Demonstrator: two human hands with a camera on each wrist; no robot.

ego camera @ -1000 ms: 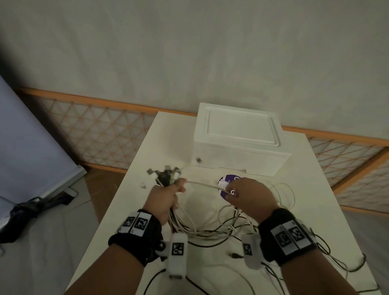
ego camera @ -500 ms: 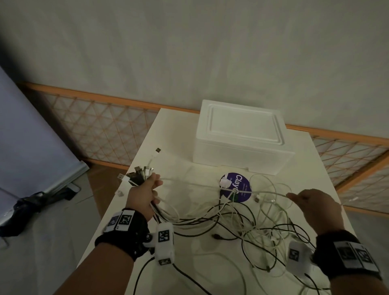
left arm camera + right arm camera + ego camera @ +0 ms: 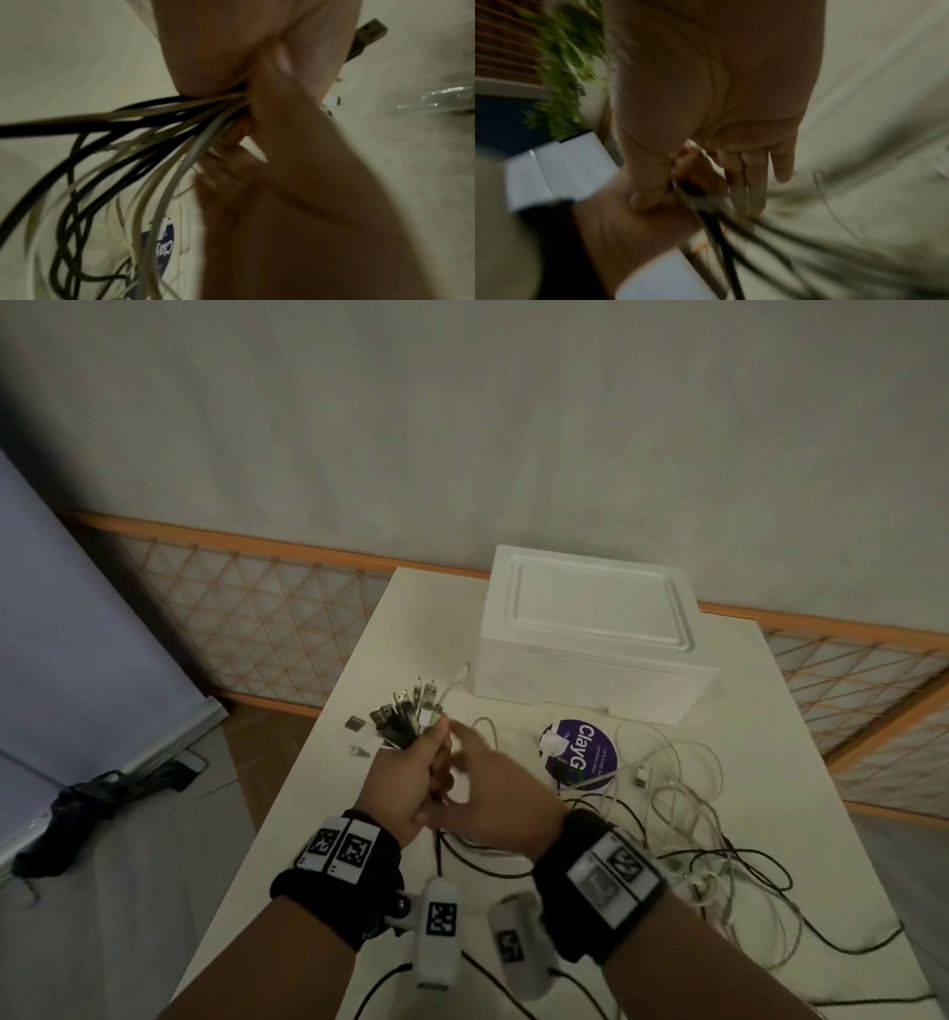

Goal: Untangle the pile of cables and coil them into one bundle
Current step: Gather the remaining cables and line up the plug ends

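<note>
Grey plaster wall point(image 3: 462, 428) filling background, orange-framed lattice panel point(image 3: 246, 608) running along base. Pale-blue board point(image 3: 67, 629) leaning at far left. White table point(image 3: 801, 762) stretching forward, carrying white foam box point(image 3: 590, 634) at far edge, lid on. Purple round sticker point(image 3: 585, 752) lying on tabletop just before box, reading "ClayG" in white; smaller print too tiny to read. Loose cables point(image 3: 683, 814), black and white, sprawling tangled over right half of table, crossing sticker. Left hand point(image 3: 405, 778) gripping bundle of cables point(image 3: 154, 121) in closed fist above table, fingers clamped round strands; plug ends point(image 3: 411, 706) fanning out above fist, strands trailing down to tabletop. Right hand point(image 3: 488, 793) pressing against left fist, fingers point(image 3: 752, 178) lying straight and together alongside bundle, thumb point(image 3: 649, 182) bearing on left hand; blurred, grip on any strand impossible to tell. Black wristbands with square printed markers sitting on both wrists. Two small connectors point(image 3: 355, 724) lying loose on table left of fist.
</note>
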